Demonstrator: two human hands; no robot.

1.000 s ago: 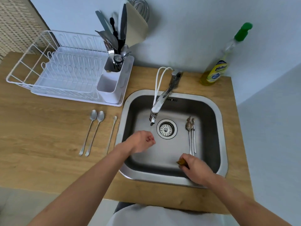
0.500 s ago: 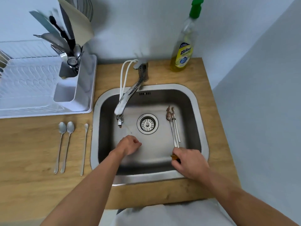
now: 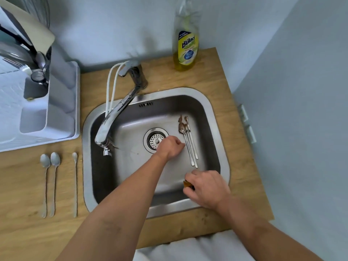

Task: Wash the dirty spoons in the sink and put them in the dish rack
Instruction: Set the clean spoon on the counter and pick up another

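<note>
Three dirty spoons (image 3: 187,140) lay side by side on the sink (image 3: 216,110) floor, right of the drain. Half a second before, the left hand (image 3: 170,146) had hovered near the tap (image 3: 114,119); now it had crossed to just beside their handles, fingers curled, holding nothing. The right hand (image 3: 206,188) still gripped a small brown thing, probably a sponge (image 3: 187,184). Picking up a spoon looked imminent. Three spoons (image 3: 54,178) waited on the tabletop (image 3: 22,223).

Dirty spoons (image 3: 188,142) lie in the sink (image 3: 216,117), right of the drain (image 3: 155,140); dish rack (image 3: 62,102) stands left.
</note>
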